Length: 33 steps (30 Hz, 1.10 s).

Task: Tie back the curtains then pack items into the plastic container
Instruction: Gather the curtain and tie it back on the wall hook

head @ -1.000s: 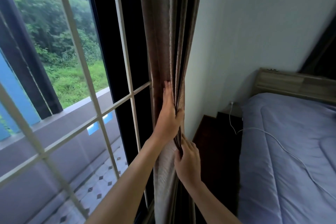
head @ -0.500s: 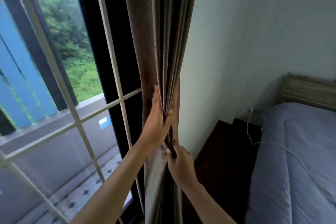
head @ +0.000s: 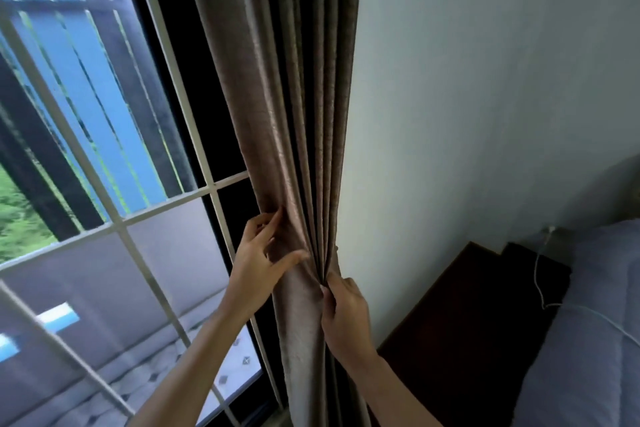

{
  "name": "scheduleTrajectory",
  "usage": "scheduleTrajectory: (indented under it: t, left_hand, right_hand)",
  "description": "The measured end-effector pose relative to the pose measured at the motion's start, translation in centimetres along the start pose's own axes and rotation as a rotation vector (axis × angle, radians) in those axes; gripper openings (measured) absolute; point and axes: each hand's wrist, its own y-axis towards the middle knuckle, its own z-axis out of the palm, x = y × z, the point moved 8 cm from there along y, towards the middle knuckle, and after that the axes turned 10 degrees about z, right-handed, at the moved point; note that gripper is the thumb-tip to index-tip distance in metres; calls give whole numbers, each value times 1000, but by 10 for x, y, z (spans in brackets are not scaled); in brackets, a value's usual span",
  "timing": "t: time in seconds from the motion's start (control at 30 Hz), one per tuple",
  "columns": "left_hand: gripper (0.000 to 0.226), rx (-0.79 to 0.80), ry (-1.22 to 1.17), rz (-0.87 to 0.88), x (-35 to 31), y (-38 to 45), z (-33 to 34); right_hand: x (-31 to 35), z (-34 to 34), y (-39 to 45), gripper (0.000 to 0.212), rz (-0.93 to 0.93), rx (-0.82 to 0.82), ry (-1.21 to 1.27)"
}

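Note:
A brown pleated curtain (head: 291, 114) hangs bunched in the corner between the window and the white wall. My left hand (head: 258, 260) is on its window-side edge, fingers spread and curled around the outer fold. My right hand (head: 343, 312) sits lower on the wall side, pinching the gathered pleats between thumb and fingers. No tie-back and no plastic container are in view.
A white-barred window (head: 117, 222) fills the left, with a balcony wall and blue panels beyond. A dark wooden bedside table (head: 460, 322) stands right of the curtain. A bed with a grey-blue cover (head: 588, 340) and a white cable (head: 540, 274) lies at far right.
My left hand has gone from lying flat on the curtain to curling its fingers around the outer edge. My right hand keeps its pinch on the pleats. The view has swung left.

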Motion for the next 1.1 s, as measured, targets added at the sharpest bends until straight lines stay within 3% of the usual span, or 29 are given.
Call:
scheduleTrajectory:
  t: [0.13,0.23,0.33,0.43,0.47,0.63,0.77,0.87,0.97,1.1]
  left_hand:
    - [93,64,-65,-47,1,6,12]
    - [84,65,-31,-51,-8,13,20]
    - [80,53,-39,-58,-14,21,26]
    - [67,42,22,-64,-16,28,26]
    - [61,36,45,-66,-17,30,25]
    - [39,-40,69,-84,-14,31,21]
    - [40,-161,130,-96,-9,26,17]
    - [32,-303,200,-66,-15,17,17]
    - [26,-380,198,-20,-24,12,24]
    - [25,-377,115,-73,-17,11,27]
  right_hand:
    - [0,6,0,22,31,70,-1]
    - [7,11,2,42,40,137,29]
    - [8,10,7,35,25,148,57]
    - [9,10,11,69,34,131,102]
    - [9,10,11,71,39,127,117]
    - [5,20,16,26,52,171,170]
    - [-4,20,22,26,159,211,304]
    - [-24,18,26,54,311,141,435]
    - [-27,30,33,79,334,226,459]
    - [-20,40,36,58,297,355,372]
